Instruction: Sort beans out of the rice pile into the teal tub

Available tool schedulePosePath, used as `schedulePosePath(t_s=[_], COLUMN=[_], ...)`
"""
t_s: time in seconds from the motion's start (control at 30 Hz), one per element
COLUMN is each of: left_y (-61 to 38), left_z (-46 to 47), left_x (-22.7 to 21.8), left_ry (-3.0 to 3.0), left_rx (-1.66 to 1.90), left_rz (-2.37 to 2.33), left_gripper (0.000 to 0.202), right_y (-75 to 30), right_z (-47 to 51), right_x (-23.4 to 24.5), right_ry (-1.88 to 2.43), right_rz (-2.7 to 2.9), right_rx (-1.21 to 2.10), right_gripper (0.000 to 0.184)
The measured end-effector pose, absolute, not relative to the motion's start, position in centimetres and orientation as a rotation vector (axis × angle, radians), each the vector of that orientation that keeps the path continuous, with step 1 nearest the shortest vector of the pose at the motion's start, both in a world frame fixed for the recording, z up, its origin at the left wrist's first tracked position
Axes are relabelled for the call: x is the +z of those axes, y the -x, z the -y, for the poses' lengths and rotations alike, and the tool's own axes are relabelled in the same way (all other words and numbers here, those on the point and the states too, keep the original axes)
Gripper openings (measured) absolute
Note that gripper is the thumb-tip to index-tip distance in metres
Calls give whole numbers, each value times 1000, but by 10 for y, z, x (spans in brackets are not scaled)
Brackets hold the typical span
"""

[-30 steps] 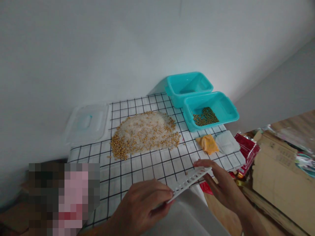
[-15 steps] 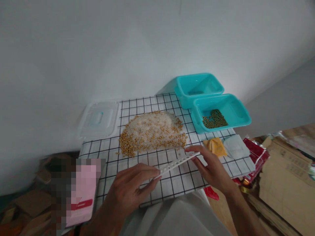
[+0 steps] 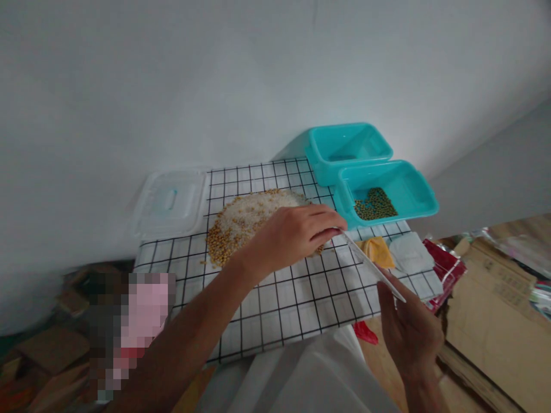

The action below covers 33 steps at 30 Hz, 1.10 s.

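One pink object (image 3: 144,315), largely pixelated, showed at the left edge of the table (image 3: 258,321), towards its front. One clear lid (image 3: 172,203) lay flat at the back left corner. To its right, around the middle of the table and nearer the back edge than the front, one heap (image 3: 241,221) of pale grains and yellow beans was spread – too many to count – and partly hidden by the person.

The left hand (image 3: 297,232) was above the heap's right part, its fingers pinched on the far end of one thin white panel (image 3: 372,265). Two turquoise bins (image 3: 318,166) stood at the back right corner; the front one held one patch of green beans (image 3: 375,203). The panel slanted above the right part of the table, seen nearly edge-on, between both hands. Beyond it, towards the right edge, lay two folded cloths, one orange (image 3: 379,251) and one white (image 3: 412,252), side by side. The right hand (image 3: 411,321), near the front right corner, gripped the panel's near end – thumb on one side, fingers on the other.
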<state>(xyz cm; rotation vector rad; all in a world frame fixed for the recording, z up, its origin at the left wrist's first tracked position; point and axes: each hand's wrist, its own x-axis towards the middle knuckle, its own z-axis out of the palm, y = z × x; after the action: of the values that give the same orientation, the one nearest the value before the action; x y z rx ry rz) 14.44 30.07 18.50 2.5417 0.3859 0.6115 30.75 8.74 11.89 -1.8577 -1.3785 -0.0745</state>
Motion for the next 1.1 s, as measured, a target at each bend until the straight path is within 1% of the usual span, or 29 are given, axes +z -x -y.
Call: schedulePosePath(t_s=[0.13,0.3,0.43,0.53,0.77,1.1], left_y=[-159,-156,-147,-140,-130,-116], left_z=[-316,-325,-321,-317,-313,-304], left_x=[171,153,151,151,146,142], left_ry=[-2508,-2441,-2407,-2395,-2353,-2315], left_rx=[628,643,639,631,628,654], left_rz=[-349,-401,-450,-470,-494,-526], left_gripper=[20,19,20,20,25,28], right_y=[-300,-291,-285,-280,-255,-235], right_z=[-95,-105,-104,-101,-96,-95], right_x=[102,95,96,97,99,96], right_ry=[1951,1864,1841,1809,1739,1648], right_rz=[1277,1295,1309,1371,1434,1455], right_rx=[78,240,212,206,298,385], right_gripper=[38,40,41,45,55,60])
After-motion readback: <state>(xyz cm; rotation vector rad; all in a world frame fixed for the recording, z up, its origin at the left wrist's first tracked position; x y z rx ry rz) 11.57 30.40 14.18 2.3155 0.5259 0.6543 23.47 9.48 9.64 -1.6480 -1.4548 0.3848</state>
